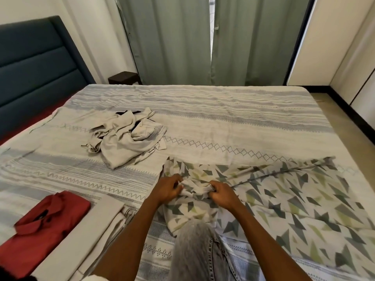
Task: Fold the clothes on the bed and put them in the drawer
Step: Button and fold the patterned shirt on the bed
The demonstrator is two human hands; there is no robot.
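A large white cloth with grey and green triangles [284, 199] lies spread over the bed's near right part. My left hand [167, 188] and my right hand [222, 192] both grip a bunched edge of it, close together. A crumpled beige garment [129, 138] lies in a heap at the bed's middle left. A folded red shirt [44, 230] rests at the near left, beside a folded pale cloth [97, 222]. No drawer is in view.
The bed [223, 118] has a striped grey and white cover and a blue headboard [34, 63] on the left. Green curtains [172, 37] hang beyond it, with a dark side table [123, 78]. My knee in grey jeans [194, 250] rests on the near edge.
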